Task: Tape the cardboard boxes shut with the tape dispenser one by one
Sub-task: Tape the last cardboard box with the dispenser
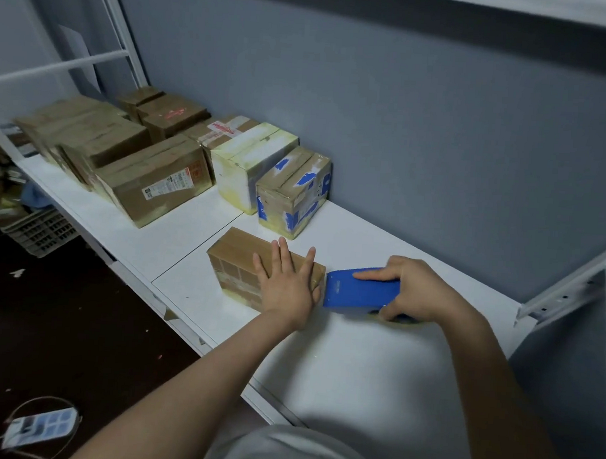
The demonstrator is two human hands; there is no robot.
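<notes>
One small cardboard box [239, 261] lies near the front of the white shelf [357, 367], pressed down by the flat, straight-fingered left hand [287, 285]. The right hand [418, 289] grips the blue tape dispenser [361, 291] at the box's right end, so this one seems mid-taping. The boxes behind [155, 181] look already taped. The left hand hides the seam, and the tape itself cannot be made out.

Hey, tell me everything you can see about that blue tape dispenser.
The tape dispenser is a blue, plastic-looking housing with flat, boxy sides. It lies low over the white shelf, its front end at the end of the small cardboard box. The right hand holds it, index finger straight along its top, thumb curled beneath. Something yellowish, perhaps the tape roll, shows under the hand.
</notes>
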